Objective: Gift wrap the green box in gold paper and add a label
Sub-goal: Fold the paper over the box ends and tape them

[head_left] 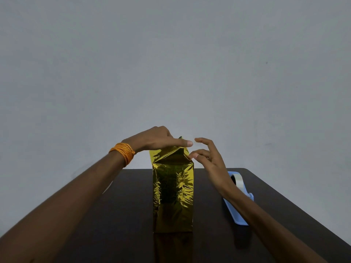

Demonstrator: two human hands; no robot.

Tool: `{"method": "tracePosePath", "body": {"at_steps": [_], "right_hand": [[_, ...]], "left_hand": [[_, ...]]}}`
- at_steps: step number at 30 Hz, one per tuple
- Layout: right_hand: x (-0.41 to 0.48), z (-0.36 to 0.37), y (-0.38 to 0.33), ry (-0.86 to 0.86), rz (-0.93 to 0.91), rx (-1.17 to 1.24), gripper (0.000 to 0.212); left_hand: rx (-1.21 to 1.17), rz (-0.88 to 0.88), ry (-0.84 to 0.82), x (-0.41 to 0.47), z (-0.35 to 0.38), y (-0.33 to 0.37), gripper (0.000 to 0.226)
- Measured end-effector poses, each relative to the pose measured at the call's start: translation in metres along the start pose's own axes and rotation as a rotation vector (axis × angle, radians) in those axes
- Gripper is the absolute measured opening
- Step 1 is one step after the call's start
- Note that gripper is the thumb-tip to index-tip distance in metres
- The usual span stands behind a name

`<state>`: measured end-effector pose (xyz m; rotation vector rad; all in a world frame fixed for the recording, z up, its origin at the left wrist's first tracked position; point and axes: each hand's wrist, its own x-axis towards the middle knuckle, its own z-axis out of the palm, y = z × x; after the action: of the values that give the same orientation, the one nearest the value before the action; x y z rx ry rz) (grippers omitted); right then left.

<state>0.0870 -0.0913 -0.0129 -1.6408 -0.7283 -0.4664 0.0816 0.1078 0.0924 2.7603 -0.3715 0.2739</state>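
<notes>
Dark tabletop (117, 224) nearest, under both forearms. Green box in gold paper (172, 194) upright at tabletop centre, all visible sides covered, top paper folded to peak. Left hand (157, 139) above box top, fingers straight and flat, pressing folded paper down, gripping nothing. Right hand (207, 156) at box's upper right corner, fingers loosely spread, fingertips (192, 155) touching paper edge, holding nothing. Blue tape dispenser (240, 221) right of box, apart, partly behind right forearm. Orange thread band (124, 153) on left wrist, left of box top.
</notes>
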Motion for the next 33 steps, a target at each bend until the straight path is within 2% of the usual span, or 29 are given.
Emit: {"method": "tracePosePath", "body": {"at_steps": [5,7,9,11,14,16,18,21,26,30,33], "right_hand": [[0.004,0.007,-0.002,-0.019,0.045,-0.021,0.040],[0.006,0.006,-0.002,-0.014,0.053,-0.037,0.040],[0.007,0.006,-0.004,-0.007,0.061,-0.035,0.038],[0.008,0.006,-0.004,0.006,0.064,-0.033,0.038],[0.011,0.006,-0.004,0.049,0.068,-0.027,0.037],[0.015,0.004,-0.004,0.075,0.090,-0.023,0.037],[0.018,0.001,-0.006,0.050,0.133,-0.028,0.039],[0.021,0.001,-0.010,-0.061,0.164,-0.070,0.044],[0.028,0.004,-0.013,-0.187,0.105,-0.175,0.052],[0.034,-0.001,-0.013,-0.280,0.135,-0.204,0.063],[0.037,-0.005,-0.013,-0.314,0.176,-0.188,0.072]], "left_hand": [[-0.089,0.071,0.049,-0.015,-0.003,0.007,0.055],[-0.031,0.101,0.039,-0.021,-0.006,0.008,0.055],[0.069,0.107,0.031,-0.028,-0.008,0.006,0.074],[0.157,0.095,0.073,-0.031,-0.007,0.003,0.082],[0.164,0.160,0.159,-0.034,-0.005,-0.004,0.056],[0.080,0.205,0.172,-0.034,-0.003,-0.008,0.027],[-0.022,0.228,0.182,-0.036,-0.002,-0.010,0.017],[-0.121,0.252,0.201,-0.037,0.001,-0.012,0.018],[-0.264,0.271,0.257,-0.042,0.009,-0.018,0.025],[-0.548,0.124,0.345,-0.045,0.010,-0.021,0.037],[-0.665,-0.020,0.195,-0.042,0.019,-0.021,0.035]]}}
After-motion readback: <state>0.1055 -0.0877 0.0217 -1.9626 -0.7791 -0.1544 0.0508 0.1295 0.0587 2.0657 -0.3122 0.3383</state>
